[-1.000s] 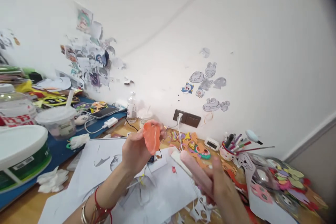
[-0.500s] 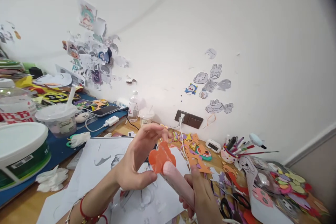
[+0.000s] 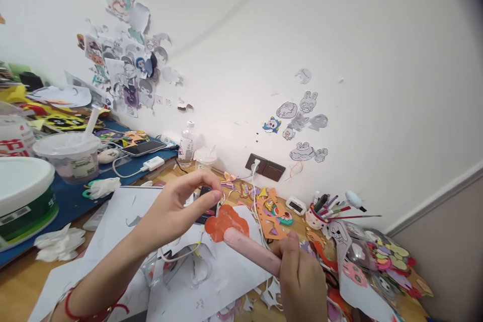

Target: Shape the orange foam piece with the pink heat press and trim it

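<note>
My right hand (image 3: 302, 271) is wrapped round a pale pink, round-ended stick-like tool (image 3: 252, 251). An orange flower-shaped cutout (image 3: 226, 224) with a shiny surface is at the tool's far end; whether it is stuck there or only overlaps it I cannot tell. Just above and left of the cutout, my left hand (image 3: 188, 196) is closed, thumb and forefinger pressed together. A thin whitish bit shows by those fingertips, too small to name. Beneath both hands lie white paper sheets (image 3: 222, 287) with grey drawings.
A white cable (image 3: 257, 211) runs down from the wall socket (image 3: 265, 167). Coloured cutouts (image 3: 279, 211), a small clock (image 3: 296, 205) and a pen cup (image 3: 315, 219) stand along the back right. Tubs (image 3: 22, 201), a lidded cup (image 3: 71, 156) and crumpled tissue (image 3: 60, 242) are at left.
My left hand has closed from an open curve to a pinch and moved left of the cutout. The tool and cutout have turned flatter, and my view has shifted slightly.
</note>
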Available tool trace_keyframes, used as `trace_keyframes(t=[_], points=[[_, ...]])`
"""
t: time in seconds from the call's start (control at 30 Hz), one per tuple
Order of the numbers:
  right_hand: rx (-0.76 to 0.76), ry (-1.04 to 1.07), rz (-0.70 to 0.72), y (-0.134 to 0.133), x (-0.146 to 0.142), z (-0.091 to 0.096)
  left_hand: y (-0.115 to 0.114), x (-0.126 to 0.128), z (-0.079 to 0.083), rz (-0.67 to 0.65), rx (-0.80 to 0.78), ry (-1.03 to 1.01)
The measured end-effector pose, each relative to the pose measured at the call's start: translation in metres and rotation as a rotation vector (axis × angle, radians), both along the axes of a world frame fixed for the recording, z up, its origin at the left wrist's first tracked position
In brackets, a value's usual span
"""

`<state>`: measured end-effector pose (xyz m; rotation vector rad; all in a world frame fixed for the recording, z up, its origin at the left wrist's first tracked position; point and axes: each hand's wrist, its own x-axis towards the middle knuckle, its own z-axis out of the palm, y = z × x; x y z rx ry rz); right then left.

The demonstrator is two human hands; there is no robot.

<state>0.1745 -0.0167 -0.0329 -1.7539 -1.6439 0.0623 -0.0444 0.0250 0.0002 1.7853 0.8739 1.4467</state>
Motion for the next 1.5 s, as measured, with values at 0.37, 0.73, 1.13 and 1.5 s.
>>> trace_keyframes(t=[0.37,0.73,1.13,1.5], points=[[0.019,-0.083,0.003,0.003,0.012,-0.009,-0.009,-0.008,0.008,0.009,0.059,0.453],[-0.113,0.205,-0.165,0.003,0.026,0.018,-0.025,0.019,0.002,-0.057,0.090,0.582],[0.043,0.337,-0.177,0.003,0.021,0.019,-0.027,0.043,-0.009,-0.197,0.014,0.584],[0.036,0.378,-0.163,0.000,0.023,0.020,-0.030,0.056,-0.022,-0.282,-0.042,0.534]])
